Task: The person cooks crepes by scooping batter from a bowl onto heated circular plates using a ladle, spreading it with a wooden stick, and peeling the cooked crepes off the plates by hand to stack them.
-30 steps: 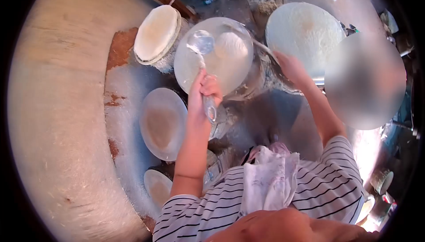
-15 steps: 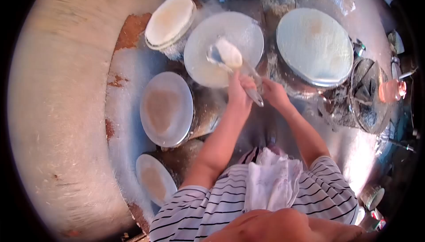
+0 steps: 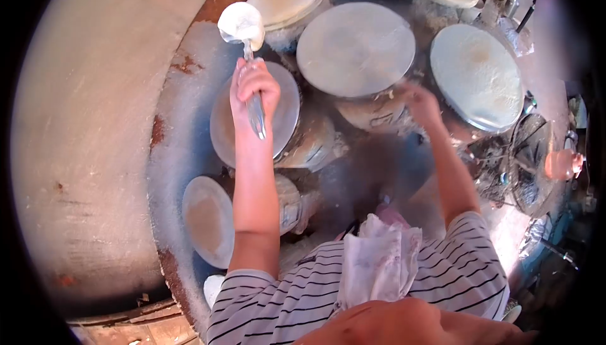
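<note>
My left hand (image 3: 256, 90) is closed around the handle of a metal ladle (image 3: 256, 116). White batter (image 3: 242, 22) fills the ladle's bowl and hangs over its edge. Beneath this hand lies a round griddle (image 3: 287, 102) with a brownish middle, partly covered by my forearm. My right hand (image 3: 421, 104), blurred, has its fingers drawn together at the lower right rim of the central round griddle (image 3: 355, 49). That griddle has a pale, whitish surface. Whatever the right fingers pinch, if anything, I cannot make out.
More round griddles surround me: one at the lower left (image 3: 208, 222), a pale one at right (image 3: 478, 77), and two at the back. A big curved pale surface (image 3: 88, 143) fills the left side. An orange-pink container (image 3: 562, 164) stands far right.
My left hand has swung left with the ladle, from over the central griddle to the left one. The right hand has shifted slightly right and up in view. The view has also moved.
</note>
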The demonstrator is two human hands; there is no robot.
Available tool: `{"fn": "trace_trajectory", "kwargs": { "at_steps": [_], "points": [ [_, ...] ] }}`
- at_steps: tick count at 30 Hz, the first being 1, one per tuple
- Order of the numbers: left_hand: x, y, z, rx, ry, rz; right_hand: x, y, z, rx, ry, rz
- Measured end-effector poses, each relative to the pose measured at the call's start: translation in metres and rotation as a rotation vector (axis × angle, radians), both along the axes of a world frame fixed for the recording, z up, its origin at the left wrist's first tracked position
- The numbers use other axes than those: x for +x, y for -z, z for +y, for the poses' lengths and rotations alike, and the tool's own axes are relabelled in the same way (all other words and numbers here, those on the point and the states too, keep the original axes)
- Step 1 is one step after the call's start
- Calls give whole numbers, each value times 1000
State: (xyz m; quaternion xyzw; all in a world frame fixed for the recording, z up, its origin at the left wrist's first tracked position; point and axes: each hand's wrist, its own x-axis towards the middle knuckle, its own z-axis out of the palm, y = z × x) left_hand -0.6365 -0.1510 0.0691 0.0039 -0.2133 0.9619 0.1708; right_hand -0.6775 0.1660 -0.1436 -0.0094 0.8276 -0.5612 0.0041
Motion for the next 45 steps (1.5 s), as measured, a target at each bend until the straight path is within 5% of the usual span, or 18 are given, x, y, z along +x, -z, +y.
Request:
{"fn": "trace_trajectory", "kwargs": {
  "at_steps": [2,4,8,12,13,16,19,23,27,38,42,45],
  "points": [
    [-1,6,-32,-42,-22,-65,40,7,4,182,88,-102],
    [-8,24,-53,-80,23,-29,110,18,-22,308,-134,221],
    [13,74,-87,-198,47,-118,98,-15,-103,-12,-228,-41],
    [7,130,-105,-263,42,-270,35,41,-200,-389,-197,-102],
    [6,140,-107,-276,32,-278,44,7,-213,-491,-157,-298],
    [-7,164,-114,-363,-5,-296,34,34,-253,-190,-91,140],
    [-22,167,-139,-625,-49,-324,41,32,-265,-145,-89,84],
    [-44,180,-158,-1020,-153,-321,4,15,-314,183,-170,346],
    [-32,156,-181,-1382,-219,-451,17,-16,-265,398,-242,344],
    [17,169,-229,-1880,-303,-484,15,4,-294,313,-315,402],
    [20,181,-235,-2239,-417,-529,-25,-6,-333,300,-359,476],
    [47,177,-239,-2215,-377,-682,-20,-8,-299,335,-359,472]
  ]
}}
